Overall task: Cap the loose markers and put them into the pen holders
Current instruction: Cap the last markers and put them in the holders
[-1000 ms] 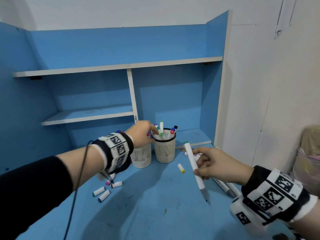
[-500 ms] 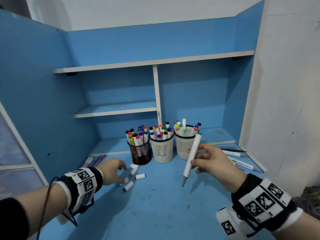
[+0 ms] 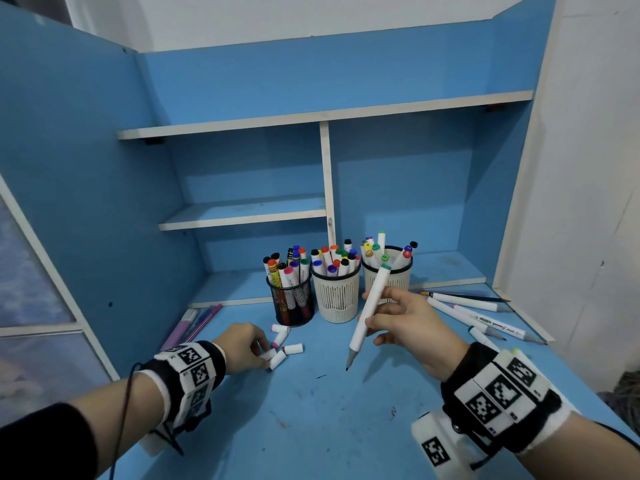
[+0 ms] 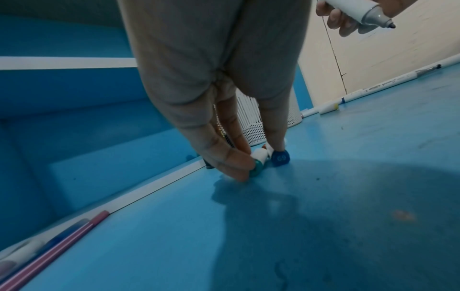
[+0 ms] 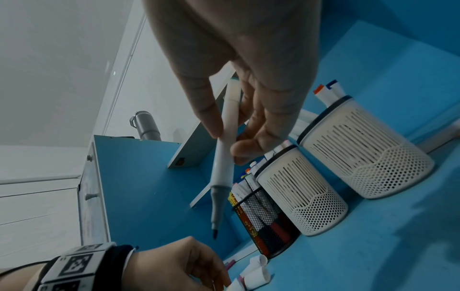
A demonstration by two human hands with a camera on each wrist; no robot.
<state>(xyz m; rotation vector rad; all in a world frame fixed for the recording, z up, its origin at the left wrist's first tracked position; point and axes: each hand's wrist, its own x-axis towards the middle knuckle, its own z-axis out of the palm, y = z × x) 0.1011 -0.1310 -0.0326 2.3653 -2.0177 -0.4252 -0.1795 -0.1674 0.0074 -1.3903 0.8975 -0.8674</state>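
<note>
- Marker (image 3: 367, 314), uncapped, is pinched between the thumb and fingers (image 5: 208, 110) of the right hand (image 3: 412, 329) above the bench (image 3: 329, 427), dark tip slanting down.
- Left hand (image 3: 242, 348) is down on the bench among the loose caps (image 3: 281, 348); its fingers (image 4: 231, 159) pinch a teal-ended cap (image 4: 259, 160).
- Three holders (image 3: 336, 294) full of capped markers stand behind the caps.
- More uncapped markers (image 3: 481, 315) lie at the right edge.
</note>
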